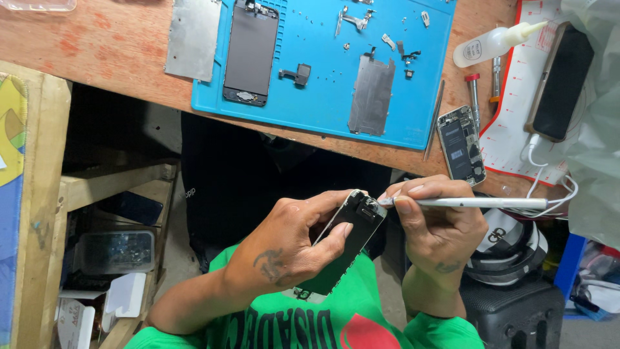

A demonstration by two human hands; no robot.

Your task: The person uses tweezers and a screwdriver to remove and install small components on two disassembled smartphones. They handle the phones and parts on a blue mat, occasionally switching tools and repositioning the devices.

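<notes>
My left hand (298, 240) grips a phone screen assembly (352, 236) by its edges, tilted, held above my lap in front of my green shirt. My right hand (436, 223) holds a thin silver tool (478, 203), its tip touching the top end of the screen assembly. Both hands are below the table's near edge.
On the wooden table lies a blue work mat (310, 58) with a phone screen (250, 52), metal shield plates (372, 94), small parts and screws. Off the mat lie a phone body with exposed insides (461, 145), a white squeeze bottle (494, 42), screwdrivers (475, 97) and a charging phone (560, 81). Wooden shelves (97, 194) stand left.
</notes>
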